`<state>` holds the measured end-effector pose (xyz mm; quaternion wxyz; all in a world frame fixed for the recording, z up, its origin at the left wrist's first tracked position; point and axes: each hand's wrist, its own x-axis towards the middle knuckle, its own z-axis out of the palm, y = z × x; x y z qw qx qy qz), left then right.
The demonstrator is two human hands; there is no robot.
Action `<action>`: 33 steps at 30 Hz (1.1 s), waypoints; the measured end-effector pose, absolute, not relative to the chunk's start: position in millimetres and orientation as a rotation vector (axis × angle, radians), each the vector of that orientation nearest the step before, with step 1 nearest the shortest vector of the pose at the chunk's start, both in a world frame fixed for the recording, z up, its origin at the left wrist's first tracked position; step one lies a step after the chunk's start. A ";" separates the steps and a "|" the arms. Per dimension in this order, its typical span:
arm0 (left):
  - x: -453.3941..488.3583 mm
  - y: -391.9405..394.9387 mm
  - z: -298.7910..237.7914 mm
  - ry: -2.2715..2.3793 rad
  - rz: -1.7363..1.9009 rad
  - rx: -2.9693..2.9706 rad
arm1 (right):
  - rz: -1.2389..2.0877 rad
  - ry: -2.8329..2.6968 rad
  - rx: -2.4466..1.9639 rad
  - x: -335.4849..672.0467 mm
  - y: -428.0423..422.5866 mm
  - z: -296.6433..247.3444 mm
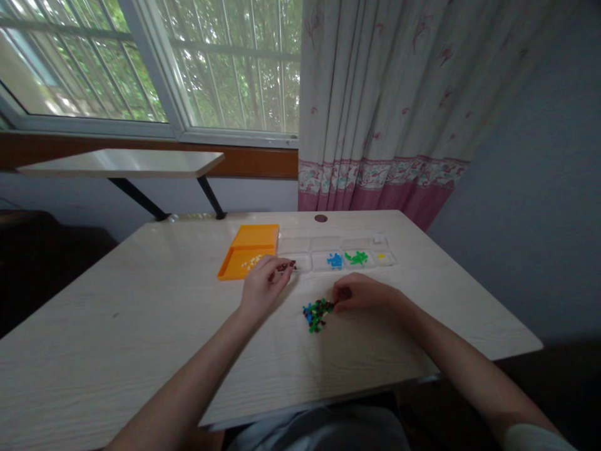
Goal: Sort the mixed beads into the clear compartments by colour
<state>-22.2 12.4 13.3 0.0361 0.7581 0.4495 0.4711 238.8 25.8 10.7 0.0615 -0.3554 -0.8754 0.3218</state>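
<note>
Pieces (pixel 314 316) sit heaped centrally, likely for easy reach, right hand (pixel 360 292) curled at their edge! Left hand (pixel 263 283) reaches the clear tray (pixel 304 264); can't tell whether either grips anything.

Room between left forearm (pixel 206 363) and mixed pile (pixel 319 313), orange case (pixel 256 236) beside left hand (pixel 263 280), clear trays (pixel 320 262) seemingly low-walled

Single head-worn view; it looks from above your lap (pixel 319 432), forward and down across the desk (pixel 164 332), to the window (pixel 235 75) and curtain (pixel 375 94) beyond. Wide framing; your left hand (pixel 263 283) and right hand (pixel 360 292) sit near mid-frame, at middle distance.
</note>
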 end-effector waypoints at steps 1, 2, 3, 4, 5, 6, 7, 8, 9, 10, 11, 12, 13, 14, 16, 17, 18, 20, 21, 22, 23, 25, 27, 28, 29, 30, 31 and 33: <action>-21.7 12.3 13.2 1.375 1.449 2.331 | 0.977 -2.651 -1.067 238.5 25.7 10.7; -21.3 12.0 13.3 1.369 1.451 2.331 | 0.987 -2.651 -1.055 238.5 25.8 10.7; -20.9 11.7 13.5 1.365 1.454 2.330 | 0.996 -2.650 -1.044 238.8 26.0 10.7; -20.6 11.3 13.9 1.364 1.452 2.329 | 1.001 -2.647 -1.036 239.3 26.2 10.8; -20.4 10.9 14.4 1.365 1.450 2.328 | 1.003 -2.645 -1.031 239.7 26.4 10.9; -20.3 10.5 15.0 1.369 1.445 2.326 | 1.000 -2.643 -1.029 240.1 26.6 11.1; -20.3 10.3 15.4 1.376 1.441 2.323 | 0.991 -2.641 -1.028 240.4 26.8 11.3; -20.5 10.2 15.7 1.384 1.439 2.320 | 0.981 -2.639 -1.025 240.6 27.1 11.7; -20.8 10.3 15.7 1.393 1.437 2.316 | 0.970 -2.636 -1.017 240.7 27.3 12.1; -21.2 10.7 15.5 1.402 1.440 2.312 | 0.955 -2.632 -1.005 240.9 27.7 12.7; -21.8 11.4 14.9 1.412 1.448 2.307 | 0.933 -2.629 -0.989 241.1 28.1 13.4; -22.6 12.3 14.1 1.422 1.453 2.302 | 0.907 -2.628 -0.971 241.5 28.7 13.9; -23.5 13.6 13.0 1.435 1.457 2.296 | 0.879 -2.629 -0.954 242.0 29.4 14.3; -24.6 15.2 11.8 1.455 1.456 2.293 | 0.852 -2.634 -0.938 242.5 30.2 14.4; -26.9 19.2 8.8 1.515 1.443 2.288 | 0.810 -2.652 -0.915 243.2 32.0 13.3; -28.0 21.5 7.1 1.554 1.428 2.285 | 0.795 -2.661 -0.906 243.3 32.9 12.2; -29.1 23.9 5.3 1.593 1.414 2.281 | 0.781 -2.667 -0.903 243.2 33.7 10.8; -30.7 28.8 1.6 1.651 1.381 2.269 | 0.751 -2.663 -0.920 242.5 34.9 7.7; -31.3 31.1 -0.1 1.672 1.363 2.263 | 0.741 -2.649 -0.938 242.1 35.3 6.2; -31.7 33.2 -1.6 1.688 1.344 2.260 | 0.735 -2.629 -0.958 241.8 35.6 4.8; -32.1 35.1 -2.8 1.701 1.326 2.258 | 0.732 -2.605 -0.976 241.6 35.9 3.7; -33.0 37.8 -4.4 1.718 1.298 2.258 | 0.729 -2.554 -1.008 241.6 36.2 2.4; -33.8 39.1 -5.1 1.711 1.295 2.260 | 0.730 -2.511 -1.040 241.6 36.0 2.4; -34.0 39.2 -5.3 1.697 1.303 2.260 | 0.740 -2.491 -1.058 241.4 35.7 2.7; -33.9 38.8 -5.4 1.672 1.304 2.266 | 0.758 -2.467 -1.075 240.8 35.1 3.2; -33.2 38.0 -5.5 1.635 1.295 2.278 | 0.783 -2.442 -1.093 239.8 34.3 3.7; -31.7 36.6 -5.6 1.587 1.269 2.296 | 0.808 -2.411 -1.113 238.3 33.3 4.0; -26.2 31.8 -5.5 1.448 1.166 2.348 | 0.849 -2.349 -1.152 234.3 30.9 3.5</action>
